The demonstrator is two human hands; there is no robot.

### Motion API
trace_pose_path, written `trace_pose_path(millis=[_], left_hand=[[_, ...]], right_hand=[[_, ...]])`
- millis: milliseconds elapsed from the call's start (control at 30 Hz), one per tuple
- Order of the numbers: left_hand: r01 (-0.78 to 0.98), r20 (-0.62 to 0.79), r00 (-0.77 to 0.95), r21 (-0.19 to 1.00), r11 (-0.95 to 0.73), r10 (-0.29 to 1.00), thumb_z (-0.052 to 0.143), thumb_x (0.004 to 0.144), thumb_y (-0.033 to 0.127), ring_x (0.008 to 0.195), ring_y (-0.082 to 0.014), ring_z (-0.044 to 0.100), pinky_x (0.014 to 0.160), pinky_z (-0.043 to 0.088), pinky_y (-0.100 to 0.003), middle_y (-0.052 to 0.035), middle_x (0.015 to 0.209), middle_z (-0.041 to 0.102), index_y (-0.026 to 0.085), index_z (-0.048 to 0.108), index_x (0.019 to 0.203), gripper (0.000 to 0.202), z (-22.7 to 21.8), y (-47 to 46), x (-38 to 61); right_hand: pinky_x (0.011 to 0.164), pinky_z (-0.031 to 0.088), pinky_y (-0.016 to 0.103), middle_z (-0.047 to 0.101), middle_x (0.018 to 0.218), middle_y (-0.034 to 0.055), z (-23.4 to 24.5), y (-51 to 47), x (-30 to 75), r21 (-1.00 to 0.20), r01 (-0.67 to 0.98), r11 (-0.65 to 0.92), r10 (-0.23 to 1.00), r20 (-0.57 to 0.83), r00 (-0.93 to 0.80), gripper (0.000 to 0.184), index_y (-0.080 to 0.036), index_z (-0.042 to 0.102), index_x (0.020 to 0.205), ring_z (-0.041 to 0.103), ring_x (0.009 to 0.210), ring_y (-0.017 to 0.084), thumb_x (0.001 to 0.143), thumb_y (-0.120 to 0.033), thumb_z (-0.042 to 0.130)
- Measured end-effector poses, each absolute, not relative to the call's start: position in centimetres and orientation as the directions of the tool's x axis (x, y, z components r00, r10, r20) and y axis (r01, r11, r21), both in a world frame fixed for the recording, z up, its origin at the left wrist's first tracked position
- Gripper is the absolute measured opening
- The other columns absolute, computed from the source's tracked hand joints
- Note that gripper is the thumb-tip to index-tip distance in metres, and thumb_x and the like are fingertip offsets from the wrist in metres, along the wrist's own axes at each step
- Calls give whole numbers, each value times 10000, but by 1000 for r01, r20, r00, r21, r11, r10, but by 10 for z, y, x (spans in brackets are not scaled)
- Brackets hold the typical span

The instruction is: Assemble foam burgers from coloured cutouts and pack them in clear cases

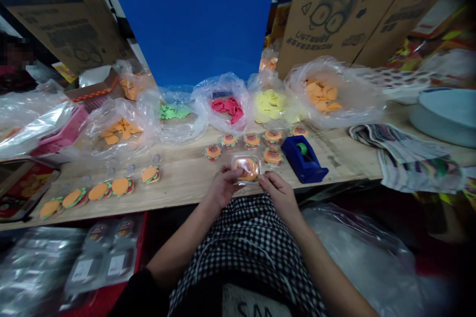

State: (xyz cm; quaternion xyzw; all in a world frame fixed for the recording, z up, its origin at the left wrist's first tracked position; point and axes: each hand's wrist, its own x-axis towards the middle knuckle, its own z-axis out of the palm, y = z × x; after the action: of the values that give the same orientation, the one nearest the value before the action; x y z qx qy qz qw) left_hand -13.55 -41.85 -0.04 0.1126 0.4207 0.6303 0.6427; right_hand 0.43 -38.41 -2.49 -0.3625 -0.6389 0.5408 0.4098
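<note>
Between my two hands is a clear plastic clamshell with an orange toy hamburger inside, held at the table's front edge. My left hand pinches its left side, and my right hand grips its lower right corner. Just behind it lie several packed toy hamburgers with printed labels. A blue tape dispenser with a green core stands to the right of my right hand. Further left, several unwrapped toy hamburgers with orange tops and green layers sit in a row along the edge.
Open plastic bags along the back hold orange pieces, green pieces, red pieces, yellow pieces and more orange pieces. A striped cloth and a pale blue basin are at right. Clear clamshells fill a red crate below left.
</note>
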Motion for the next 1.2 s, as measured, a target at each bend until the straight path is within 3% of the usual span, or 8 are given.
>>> trace_pose_path(millis=[133, 367, 533, 633, 800, 967, 1200], left_hand=[[-466, -245, -87, 867, 178, 966, 765, 380, 26, 837, -178, 576, 765, 438, -311, -18, 917, 620, 202, 524, 1045, 729, -7, -441, -136], [-458, -186, -234, 887, 61, 954, 768, 469, 123, 863, -171, 560, 780, 424, -312, -44, 949, 590, 161, 477, 914, 533, -55, -478, -91], [-245, -312, 92, 913, 325, 946, 788, 434, 165, 816, -147, 557, 739, 425, -282, -46, 970, 574, 186, 440, 1027, 688, -79, -507, -88], [-34, -328, 236, 938, 345, 915, 757, 506, 247, 855, -159, 542, 771, 409, -285, -54, 961, 572, 177, 516, 1036, 586, -78, -514, -99], [231, -164, 351, 969, 85, 922, 598, 710, 323, 931, -159, 505, 847, 365, -273, -57, 975, 557, 194, 655, 857, 204, -61, -497, -112], [338, -133, 378, 941, -3, 916, 567, 736, 334, 825, -144, 507, 764, 379, -235, -44, 843, 563, 230, 676, 870, 201, -56, -487, -110], [343, -188, 205, 933, 109, 961, 534, 759, 354, 751, -140, 491, 684, 372, -224, -37, 737, 545, 206, 690, 836, 228, -73, -504, -102]], right_hand=[[548, 307, 228, 375, 613, -41, -26, -385, 32, -996, 64, 54, 833, 9, -553, 267, -199, 445, 660, 365, 589, 111, 798, -427, 466], [542, 329, 223, 373, 636, -46, -68, -414, 56, -992, 117, -39, 789, -103, -605, 252, -212, 407, 736, 372, 582, 107, 800, -453, 448], [598, 347, 228, 413, 661, -30, -85, -434, 85, -967, 254, -5, 665, -193, -722, 259, -196, 466, 695, 394, 654, 118, 810, -427, 446], [615, 362, 233, 442, 676, -25, -89, -447, 95, -958, 285, 11, 637, -213, -741, 248, -194, 500, 708, 414, 673, 123, 818, -408, 441], [613, 370, 233, 457, 684, -21, -85, -458, 91, -956, 281, 83, 655, -160, -739, 237, -200, 505, 699, 427, 671, 124, 829, -385, 434], [609, 356, 231, 450, 685, -21, -83, -460, 84, -934, 308, 180, 640, -127, -758, 253, -203, 486, 686, 430, 669, 121, 850, -375, 400], [593, 357, 236, 458, 653, -20, -94, -469, 80, -930, 316, 188, 665, -116, -738, 272, -205, 494, 680, 438, 639, 122, 854, -381, 381]])
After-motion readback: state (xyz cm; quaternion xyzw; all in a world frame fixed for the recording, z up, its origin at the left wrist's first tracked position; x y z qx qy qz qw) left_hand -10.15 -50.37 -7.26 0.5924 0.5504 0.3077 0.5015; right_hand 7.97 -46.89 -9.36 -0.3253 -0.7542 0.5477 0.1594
